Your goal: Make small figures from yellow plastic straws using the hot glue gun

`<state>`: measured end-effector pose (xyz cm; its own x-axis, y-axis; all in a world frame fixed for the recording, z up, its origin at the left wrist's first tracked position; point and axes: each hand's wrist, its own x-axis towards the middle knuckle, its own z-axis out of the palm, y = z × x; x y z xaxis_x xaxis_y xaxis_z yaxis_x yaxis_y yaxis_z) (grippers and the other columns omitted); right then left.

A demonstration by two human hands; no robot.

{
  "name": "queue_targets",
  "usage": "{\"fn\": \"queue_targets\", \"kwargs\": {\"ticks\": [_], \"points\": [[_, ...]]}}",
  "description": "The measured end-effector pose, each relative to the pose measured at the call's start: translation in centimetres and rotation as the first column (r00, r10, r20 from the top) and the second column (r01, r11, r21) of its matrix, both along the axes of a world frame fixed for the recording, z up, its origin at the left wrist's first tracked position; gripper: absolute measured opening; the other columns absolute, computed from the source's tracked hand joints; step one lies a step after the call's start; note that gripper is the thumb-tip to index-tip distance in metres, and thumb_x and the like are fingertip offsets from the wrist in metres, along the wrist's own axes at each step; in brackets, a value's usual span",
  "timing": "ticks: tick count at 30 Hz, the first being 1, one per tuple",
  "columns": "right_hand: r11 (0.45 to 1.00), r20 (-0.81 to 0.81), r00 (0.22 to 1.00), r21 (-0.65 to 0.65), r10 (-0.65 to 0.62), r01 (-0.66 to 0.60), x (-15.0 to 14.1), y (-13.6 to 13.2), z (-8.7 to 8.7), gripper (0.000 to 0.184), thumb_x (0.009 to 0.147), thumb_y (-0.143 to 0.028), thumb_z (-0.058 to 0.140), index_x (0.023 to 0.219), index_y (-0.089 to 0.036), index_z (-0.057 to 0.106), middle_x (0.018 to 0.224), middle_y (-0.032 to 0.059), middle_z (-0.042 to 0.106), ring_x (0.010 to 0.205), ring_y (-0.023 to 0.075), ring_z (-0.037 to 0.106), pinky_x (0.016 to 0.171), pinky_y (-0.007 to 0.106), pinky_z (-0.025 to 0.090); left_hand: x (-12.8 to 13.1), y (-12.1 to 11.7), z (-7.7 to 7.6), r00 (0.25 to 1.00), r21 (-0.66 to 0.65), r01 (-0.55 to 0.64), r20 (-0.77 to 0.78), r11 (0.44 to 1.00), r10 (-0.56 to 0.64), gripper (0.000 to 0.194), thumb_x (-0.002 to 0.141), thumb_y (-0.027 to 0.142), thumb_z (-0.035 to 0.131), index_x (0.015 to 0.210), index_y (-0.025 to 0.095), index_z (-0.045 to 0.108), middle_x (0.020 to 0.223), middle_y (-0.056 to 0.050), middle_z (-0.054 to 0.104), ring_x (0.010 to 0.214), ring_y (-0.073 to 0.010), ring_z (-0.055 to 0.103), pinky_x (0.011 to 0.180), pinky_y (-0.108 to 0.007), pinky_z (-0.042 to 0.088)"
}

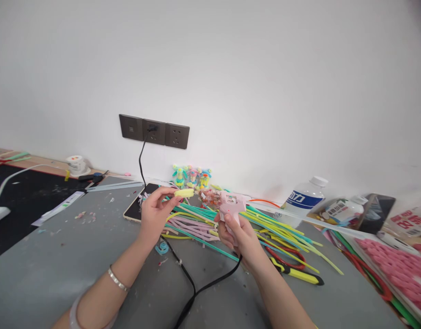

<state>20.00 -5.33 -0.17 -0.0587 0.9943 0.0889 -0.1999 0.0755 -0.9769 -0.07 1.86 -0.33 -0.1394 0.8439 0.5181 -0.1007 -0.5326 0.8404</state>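
Note:
My right hand (239, 235) is wrapped round the grip of a pink hot glue gun (232, 203), its nozzle end pointing left and crusted with brownish residue. Between the fingertips of my left hand (157, 210) is a small pale yellow fuzzy piece (184, 193), just left of the nozzle; whether the two touch I cannot tell. Below both hands lies a pile of pipe cleaners (196, 226) in teal, lilac and yellow. A blue coiled pipe cleaner (162, 248) rests on the grey mat near my left wrist.
Several small colourful figures (192, 176) stand by the wall. A phone (135, 208) lies left of the pile. The black cord (193, 292) runs across the grey mat (76, 269). At right are a bottle (304, 198), a yellow-black cutter (301, 274) and pink braided material (395, 269).

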Motion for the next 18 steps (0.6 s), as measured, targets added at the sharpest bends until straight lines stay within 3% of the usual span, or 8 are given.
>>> {"fn": "queue_targets", "kwargs": {"ticks": [18], "points": [[0.999, -0.030, 0.998, 0.009, 0.050, -0.050, -0.47, -0.41, 0.18, 0.045, 0.083, -0.060, 0.066, 0.083, -0.015, 0.062, 0.048, -0.0098, 0.034, 0.040, 0.0061, 0.024, 0.042, 0.023, 0.020, -0.18, 0.19, -0.43, 0.999, -0.010, 0.041, -0.029, 0.999, -0.041, 0.020, 0.072, 0.035, 0.080, 0.079, 0.018, 0.072, 0.077, -0.003, 0.071, 0.071, -0.0160, 0.067, 0.060, -0.023, 0.058]]}}
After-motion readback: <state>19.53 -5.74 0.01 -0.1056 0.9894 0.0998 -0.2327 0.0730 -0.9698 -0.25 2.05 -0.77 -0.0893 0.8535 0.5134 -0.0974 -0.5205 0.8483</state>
